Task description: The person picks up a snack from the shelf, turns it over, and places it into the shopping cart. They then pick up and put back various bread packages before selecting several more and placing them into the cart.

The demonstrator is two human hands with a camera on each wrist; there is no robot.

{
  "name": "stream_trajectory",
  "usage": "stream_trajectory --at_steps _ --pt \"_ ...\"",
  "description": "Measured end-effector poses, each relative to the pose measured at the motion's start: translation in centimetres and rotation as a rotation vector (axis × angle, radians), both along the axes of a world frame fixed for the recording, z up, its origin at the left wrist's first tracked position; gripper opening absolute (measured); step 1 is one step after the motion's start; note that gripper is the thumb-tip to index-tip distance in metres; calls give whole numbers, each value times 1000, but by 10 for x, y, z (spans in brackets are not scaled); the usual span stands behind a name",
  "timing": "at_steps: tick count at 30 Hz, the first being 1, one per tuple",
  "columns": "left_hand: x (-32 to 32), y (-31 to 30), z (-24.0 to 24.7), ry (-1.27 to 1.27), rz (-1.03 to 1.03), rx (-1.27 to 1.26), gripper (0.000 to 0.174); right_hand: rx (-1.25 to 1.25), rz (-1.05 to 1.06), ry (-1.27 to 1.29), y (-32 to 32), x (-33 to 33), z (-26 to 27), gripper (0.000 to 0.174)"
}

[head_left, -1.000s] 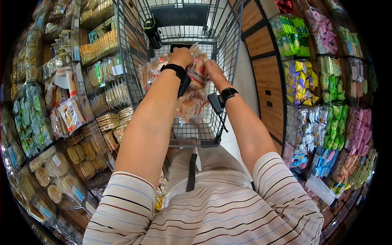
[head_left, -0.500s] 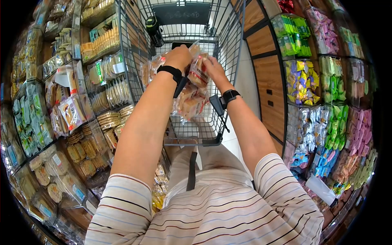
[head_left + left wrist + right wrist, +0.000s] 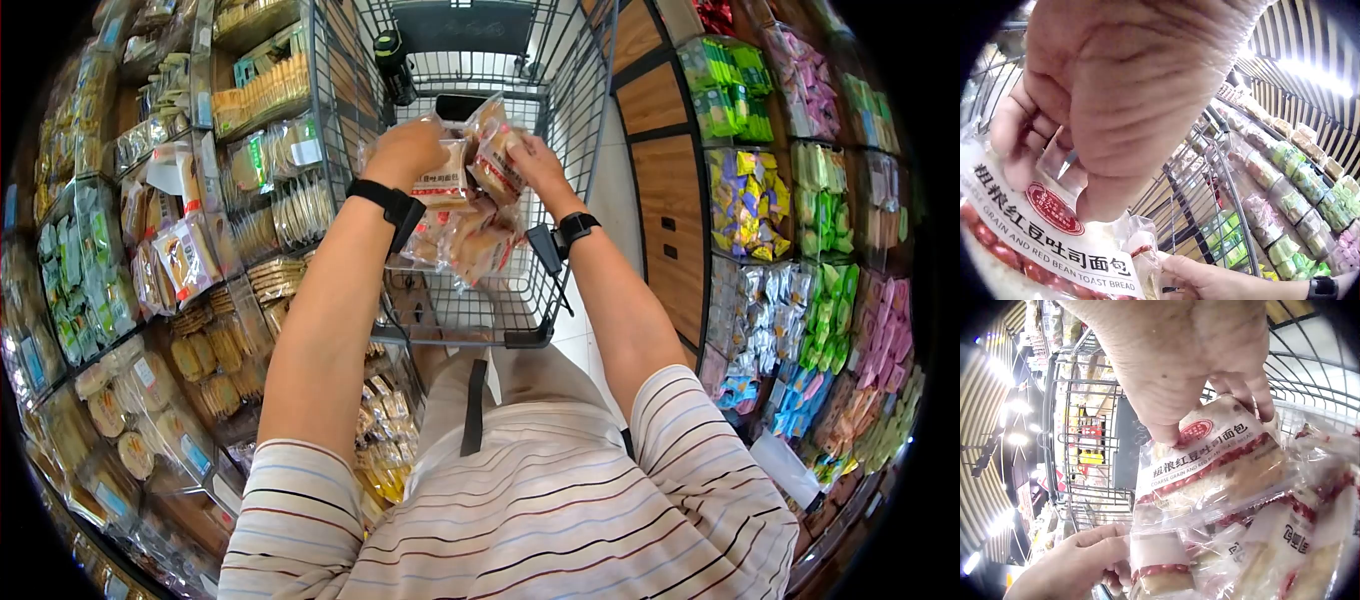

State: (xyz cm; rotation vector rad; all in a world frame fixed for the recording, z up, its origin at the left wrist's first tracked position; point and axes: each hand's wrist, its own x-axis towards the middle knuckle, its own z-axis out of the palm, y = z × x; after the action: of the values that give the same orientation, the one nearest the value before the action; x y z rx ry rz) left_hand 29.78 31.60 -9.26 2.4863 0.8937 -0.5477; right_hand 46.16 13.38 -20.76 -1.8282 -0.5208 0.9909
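Observation:
In the head view, both hands are inside a wire shopping cart, over a pile of clear-wrapped bread packets. My left hand grips a packet of red bean toast bread by its upper part. Its printed label shows large in the left wrist view, with thumb and fingers pinching the wrap. To the right, my right hand pinches a second toast bread packet, tilted beside the first. Other packets lie below it in the right wrist view.
A dark bottle stands in the cart's far left corner, and a black flat object lies beyond the packets. Shelves of wrapped snacks line the left side. Bins of colourful packets and wooden cabinet fronts are on the right.
My left hand has moved left and slightly down, bringing its bread packet into view. The right hand has shifted a little right with its packet. The cart sits slightly further right in the view.

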Motion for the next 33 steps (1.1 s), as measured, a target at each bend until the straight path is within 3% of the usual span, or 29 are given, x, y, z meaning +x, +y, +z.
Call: stream_trajectory --at_steps 2,4,9,11,17,20,24,26,33 --pt "-20 -3 -3 -100 32 60 28 -20 21 7 -5 3 -5 67" --pt "-44 -2 -2 -150 85 45 27 -8 9 103 -7 -1 23 69" --pt "-89 -29 18 -98 213 97 27 -71 60 -15 -14 0 21 69" --pt "-107 -36 -2 -50 274 65 30 -67 73 -19 -16 -3 27 67" --pt "-121 -85 11 -141 515 121 31 16 175 -248 -17 -7 21 52" --pt "-134 -96 6 -235 452 39 37 8 197 -331 -14 -12 35 51" --pt "-150 -118 30 -320 494 -13 37 -20 152 -454 -15 -13 17 52" --pt "-158 -130 51 -304 560 -39 36 -39 178 -440 -15 -24 65 53" --pt "-219 -177 89 -374 638 -100 44 -134 127 -512 -18 -17 46 49"
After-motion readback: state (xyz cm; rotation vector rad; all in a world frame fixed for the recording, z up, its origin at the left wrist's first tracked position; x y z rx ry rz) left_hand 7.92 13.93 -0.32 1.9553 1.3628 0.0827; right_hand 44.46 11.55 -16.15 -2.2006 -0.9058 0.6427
